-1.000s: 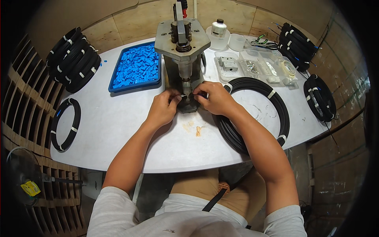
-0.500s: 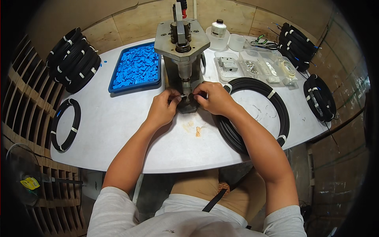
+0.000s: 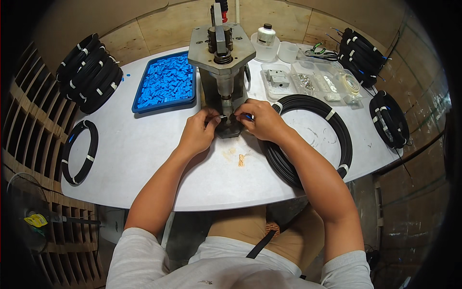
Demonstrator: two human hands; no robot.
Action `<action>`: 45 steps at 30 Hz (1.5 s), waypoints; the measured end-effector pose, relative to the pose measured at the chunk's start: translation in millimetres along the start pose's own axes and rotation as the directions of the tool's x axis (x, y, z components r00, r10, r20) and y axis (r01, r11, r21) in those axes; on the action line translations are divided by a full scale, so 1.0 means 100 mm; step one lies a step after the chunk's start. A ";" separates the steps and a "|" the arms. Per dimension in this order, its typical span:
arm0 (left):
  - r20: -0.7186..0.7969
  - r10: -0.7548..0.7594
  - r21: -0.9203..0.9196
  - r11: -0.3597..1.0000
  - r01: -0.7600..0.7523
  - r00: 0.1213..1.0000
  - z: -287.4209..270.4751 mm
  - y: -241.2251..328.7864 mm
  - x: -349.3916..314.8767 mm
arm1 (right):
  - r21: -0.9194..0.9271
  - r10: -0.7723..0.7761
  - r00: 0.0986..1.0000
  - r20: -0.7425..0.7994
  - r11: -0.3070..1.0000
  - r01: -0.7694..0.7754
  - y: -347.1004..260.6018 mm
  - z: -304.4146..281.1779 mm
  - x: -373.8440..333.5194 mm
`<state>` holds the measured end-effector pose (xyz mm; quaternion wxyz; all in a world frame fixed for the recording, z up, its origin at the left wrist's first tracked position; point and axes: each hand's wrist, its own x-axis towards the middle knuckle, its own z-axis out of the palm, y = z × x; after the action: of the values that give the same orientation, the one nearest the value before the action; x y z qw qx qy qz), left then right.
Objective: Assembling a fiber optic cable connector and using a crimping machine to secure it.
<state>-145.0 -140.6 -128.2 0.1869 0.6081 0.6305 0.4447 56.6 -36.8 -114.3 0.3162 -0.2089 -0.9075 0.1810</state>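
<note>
A metal bench press point(image 3: 222, 65) stands upright at the far middle of the table. My left hand point(image 3: 198, 132) is at the left of its lower die, thumb and forefinger pinched on a tiny pale piece that is too small to name. On the die's other side my right hand point(image 3: 263, 121) is closed, with a small blue-tipped end point(image 3: 249, 117) showing between its fingers. What that end belongs to is mostly hidden by the hand. Beneath my right wrist lies a large black cable coil point(image 3: 342, 139) bound with white ties.
Left of the press sits a blue tray point(image 3: 144, 110) of small blue plastic pieces. Stacked black coils point(image 3: 91, 72) stand at the far left, with a single coil point(image 3: 92, 144) nearer. Clear parts boxes point(image 3: 308, 91), a bottle point(image 3: 266, 36) and more coils point(image 3: 362, 55) occupy the right.
The fingers of my right hand have shifted slightly, and more of the blue-tipped end shows between them. My left hand stays in nearly the same place.
</note>
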 end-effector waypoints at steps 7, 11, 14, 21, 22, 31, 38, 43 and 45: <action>-0.019 0.036 -0.011 0.999 -0.036 0.999 0.01 -0.02 0.00 | -0.019 0.014 1.000 0.008 1.000 -0.014 -0.03 -0.01 0.00; -0.025 0.046 -0.024 0.999 -0.047 0.999 0.01 -0.01 -0.01 | 0.016 0.067 0.997 0.047 0.998 -0.067 -0.04 -0.02 0.00; -0.013 0.053 -0.023 0.998 -0.054 0.998 0.01 -0.01 0.00 | -0.027 0.014 1.000 0.016 1.000 -0.014 -0.01 0.00 0.00; -0.006 0.028 -0.009 1.000 -0.028 1.000 0.00 0.03 0.00 | -0.016 0.048 0.998 0.040 0.999 -0.047 -0.03 -0.01 0.01; -0.011 0.036 0.003 0.999 -0.036 0.999 0.00 0.03 0.00 | -0.023 0.049 0.998 0.042 0.999 -0.048 -0.03 -0.01 0.01; -0.022 0.051 0.021 0.999 -0.050 0.998 0.01 0.01 0.00 | -0.025 0.028 1.000 0.011 0.999 -0.028 -0.03 0.00 0.01; 0.023 -0.020 -0.006 1.000 0.020 1.000 0.00 -0.01 0.01 | -0.006 -0.005 1.000 -0.007 1.000 0.004 0.00 0.01 0.00; 0.010 0.004 0.004 1.000 -0.004 1.000 -0.01 0.03 0.01 | 0.000 -0.004 1.000 -0.012 1.000 0.004 -0.02 0.00 0.00; 0.014 -0.004 0.002 1.000 0.004 1.000 -0.01 0.04 0.01 | 0.000 0.003 1.000 -0.006 1.000 -0.003 -0.01 0.00 0.00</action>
<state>-143.7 -140.7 -124.6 0.1916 0.6102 0.6307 0.4395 55.9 -37.8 -113.7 0.3186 -0.2108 -0.9063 0.1809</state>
